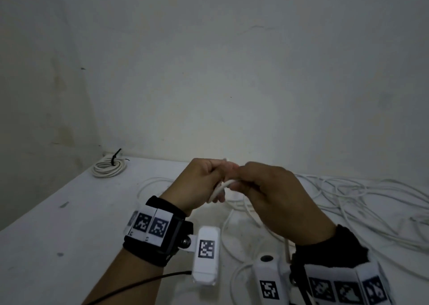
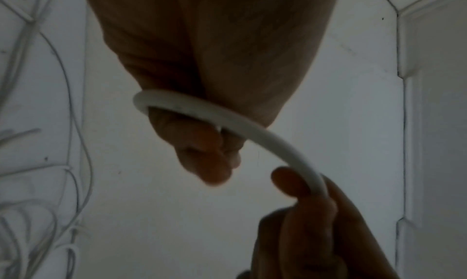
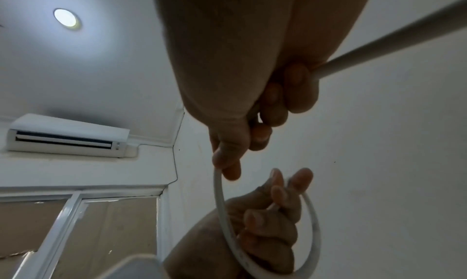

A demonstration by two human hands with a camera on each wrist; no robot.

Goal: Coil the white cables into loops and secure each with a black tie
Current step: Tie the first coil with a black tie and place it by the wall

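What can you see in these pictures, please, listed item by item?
coil: one, white, bound with a black tie, far left corner of the table.
cable: one, white, held between both hands, first loop forming.
loose cables: several, white, tangled on the table's right side.
air conditioner: one, white, high on the wall.
ceiling light: one, round, lit.
wrist cameras: two, white, on black straps.
left hand: grips the cable.
right hand: grips the cable.
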